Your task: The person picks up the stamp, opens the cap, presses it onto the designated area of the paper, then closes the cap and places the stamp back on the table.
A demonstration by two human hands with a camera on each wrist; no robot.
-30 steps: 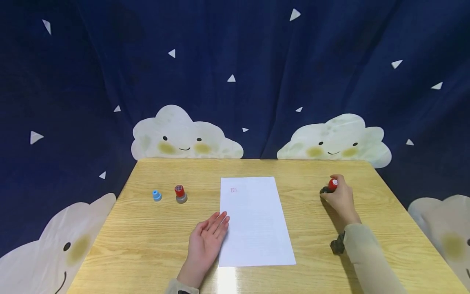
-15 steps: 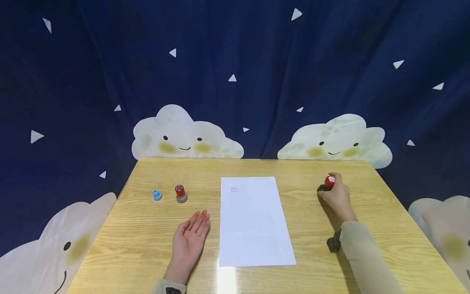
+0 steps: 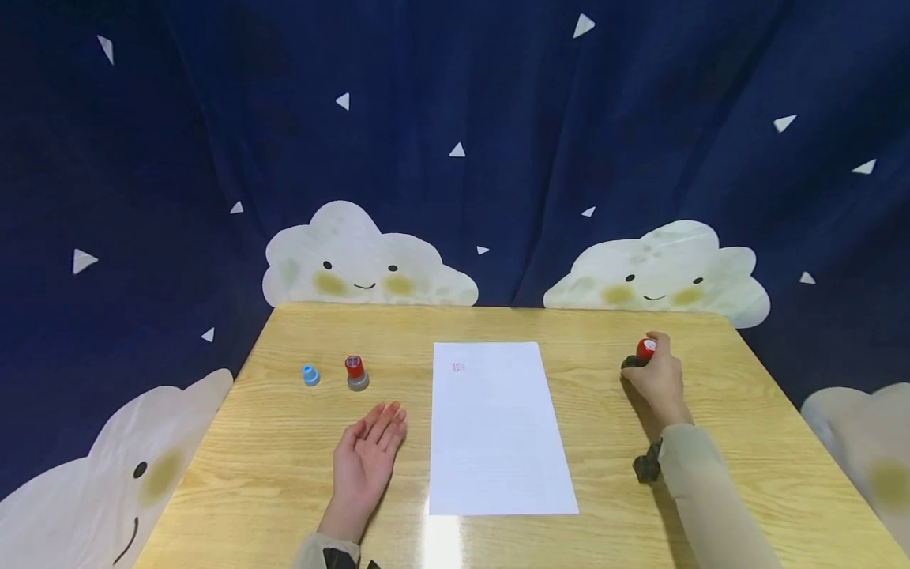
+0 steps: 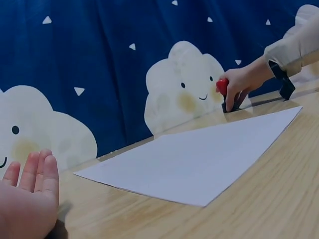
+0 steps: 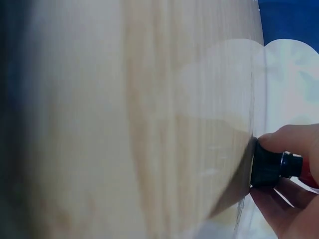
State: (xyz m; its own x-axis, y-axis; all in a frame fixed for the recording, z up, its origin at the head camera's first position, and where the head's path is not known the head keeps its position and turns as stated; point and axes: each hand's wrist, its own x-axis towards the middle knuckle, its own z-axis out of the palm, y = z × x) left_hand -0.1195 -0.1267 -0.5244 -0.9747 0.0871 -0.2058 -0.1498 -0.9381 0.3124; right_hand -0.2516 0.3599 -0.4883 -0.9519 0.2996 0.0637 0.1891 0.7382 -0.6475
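On the right side of the wooden table, my right hand (image 3: 659, 386) grips a stamp with a red knob (image 3: 646, 347) and a black base. In the right wrist view, thumb and fingers close around the stamp's dark base (image 5: 266, 168), which appears to stand on the tabletop. A white sheet of paper (image 3: 501, 435) lies in the middle, with a small red stamp mark (image 3: 458, 367) near its upper left corner. Left of the paper, my left hand (image 3: 364, 466) lies palm up with fingers extended, holding nothing and apart from the sheet.
A red cylindrical piece on a grey round base (image 3: 356, 374) stands at the table's left, beside a small light-blue cap-like piece (image 3: 310, 374). Behind the wooden table (image 3: 242, 466) hangs a dark blue curtain (image 3: 398, 142) with cloud and triangle prints.
My left hand has moved left, off the paper's edge, and then stays still. The right hand keeps its grip on the stamp, barely shifting. The view has turned slightly.
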